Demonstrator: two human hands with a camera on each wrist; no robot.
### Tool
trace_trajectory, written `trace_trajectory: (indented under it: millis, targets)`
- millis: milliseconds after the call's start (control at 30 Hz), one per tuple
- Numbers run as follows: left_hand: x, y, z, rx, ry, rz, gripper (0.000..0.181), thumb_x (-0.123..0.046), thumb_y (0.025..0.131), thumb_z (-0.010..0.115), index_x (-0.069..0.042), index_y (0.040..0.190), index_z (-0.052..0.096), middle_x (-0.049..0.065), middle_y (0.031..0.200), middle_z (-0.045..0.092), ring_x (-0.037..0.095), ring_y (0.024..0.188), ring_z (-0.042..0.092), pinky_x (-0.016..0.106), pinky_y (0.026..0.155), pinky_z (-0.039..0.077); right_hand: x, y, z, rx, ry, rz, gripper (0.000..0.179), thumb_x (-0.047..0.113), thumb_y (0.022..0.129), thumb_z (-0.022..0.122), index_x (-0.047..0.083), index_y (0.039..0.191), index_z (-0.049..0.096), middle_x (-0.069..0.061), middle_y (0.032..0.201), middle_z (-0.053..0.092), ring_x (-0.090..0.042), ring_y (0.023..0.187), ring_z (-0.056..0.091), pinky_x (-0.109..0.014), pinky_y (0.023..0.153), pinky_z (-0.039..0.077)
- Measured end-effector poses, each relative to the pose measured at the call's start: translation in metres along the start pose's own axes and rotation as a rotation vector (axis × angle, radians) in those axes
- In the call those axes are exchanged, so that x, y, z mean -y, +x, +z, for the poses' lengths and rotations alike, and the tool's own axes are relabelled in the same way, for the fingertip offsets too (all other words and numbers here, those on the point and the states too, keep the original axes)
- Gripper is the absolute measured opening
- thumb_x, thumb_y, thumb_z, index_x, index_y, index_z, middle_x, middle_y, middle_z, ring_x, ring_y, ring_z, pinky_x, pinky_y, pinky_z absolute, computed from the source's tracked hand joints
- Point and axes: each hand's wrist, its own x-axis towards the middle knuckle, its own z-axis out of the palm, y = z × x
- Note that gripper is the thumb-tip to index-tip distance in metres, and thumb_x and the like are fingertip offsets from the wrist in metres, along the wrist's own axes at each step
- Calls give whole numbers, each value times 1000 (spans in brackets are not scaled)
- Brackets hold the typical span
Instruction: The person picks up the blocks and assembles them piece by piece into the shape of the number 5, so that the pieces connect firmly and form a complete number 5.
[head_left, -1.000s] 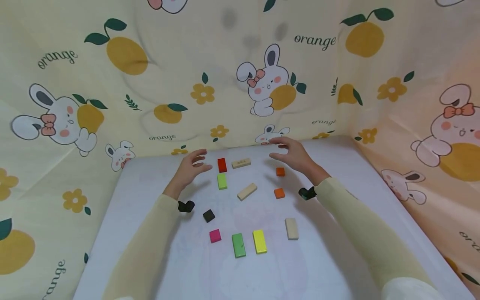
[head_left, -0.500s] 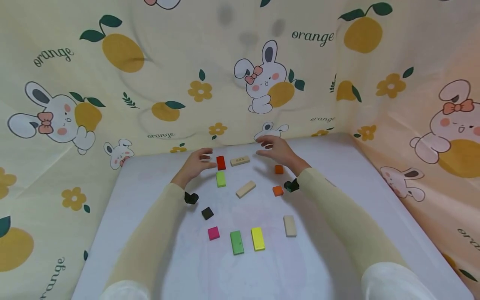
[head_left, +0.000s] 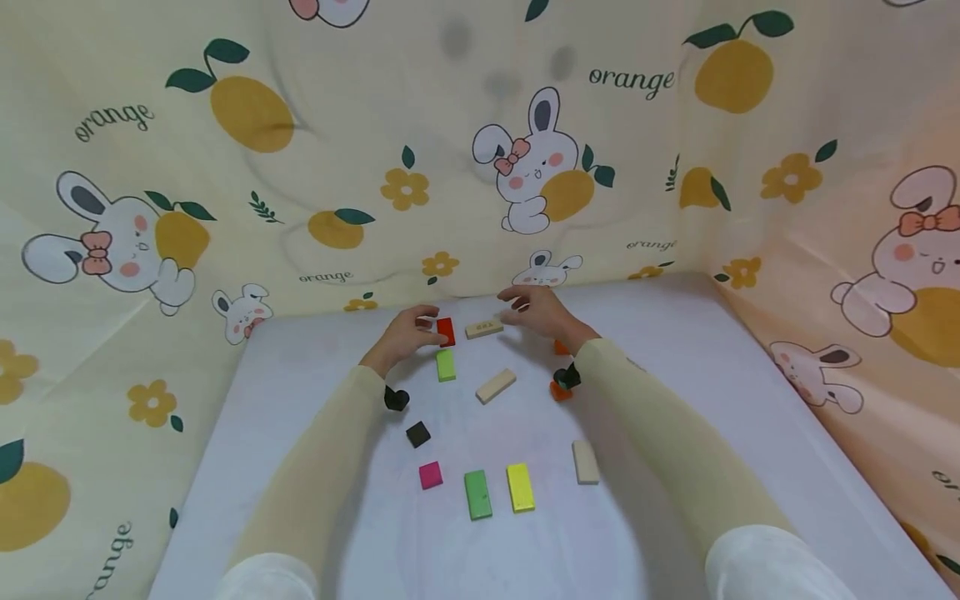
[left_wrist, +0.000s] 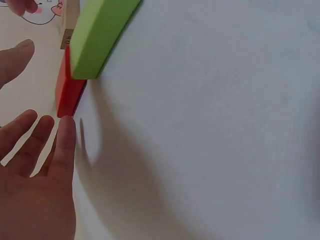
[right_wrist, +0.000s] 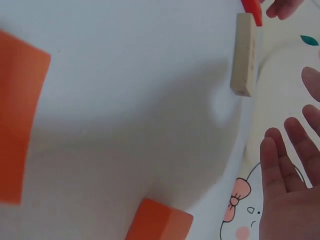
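My left hand [head_left: 406, 337] reaches in at the left of a red block [head_left: 447, 328], fingers extended and thumb apart. In the left wrist view the fingertips lie close to one end of the red block [left_wrist: 68, 95]; whether they touch it I cannot tell. A lime green block [head_left: 446, 366] lies just nearer than the red one. My right hand [head_left: 542, 312], fingers spread and holding nothing, hovers at the right end of a wooden block [head_left: 483, 329] with dark markings. In the right wrist view a gap separates its fingers from that wooden block [right_wrist: 243, 55].
A plain wooden block [head_left: 496, 387] lies mid-table. Two orange blocks [head_left: 559, 392] sit partly hidden under the right wrist. Nearer are black [head_left: 418, 434], pink [head_left: 431, 475], green [head_left: 477, 495], yellow [head_left: 521, 487] and pale wood [head_left: 586, 462] blocks. A printed curtain [head_left: 450, 125] stands behind the table.
Both hands have moved inward: the left to the right, up to the red block, and the right to the left, towards the marked wooden block. The blocks have stayed in place.
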Motion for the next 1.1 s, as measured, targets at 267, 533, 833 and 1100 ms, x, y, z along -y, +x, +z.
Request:
trace_trajectory:
  millis: [267,533,833,1100]
  targets:
    - [4,5,2,-10,36,-37,69,-19,97,84,-8,158,53,15,149,57,35,137,51,51,117,44,-5,9,13,34,-17,9,51,16,100,79,7,148,65,-12,148,64,-28,121,63,-44,97,53]
    - [3,17,0,-8,97,-47,67,-20,96,85,-12,156,56,14,148,58,34,135,51,52,117,43,-10,19,24,25,-39,43,45,11,98,80,9,142,70,-8,137,68,-26,116,64,-39,89,54]
    - [4,21,3,3,134,-9,65,-17,96,85,-13,154,58,14,143,59,33,129,52,50,115,44,-11,24,30,19,-123,79,40,12,98,79,14,138,73,-5,127,68,-26,111,61,-42,98,52]
    - [9,23,7,3,170,15,63,-13,95,84,-9,152,60,14,140,60,33,127,52,48,115,44,-14,25,33,33,-113,121,39,10,99,78,12,137,74,-7,122,68,-25,109,61,-40,96,52]
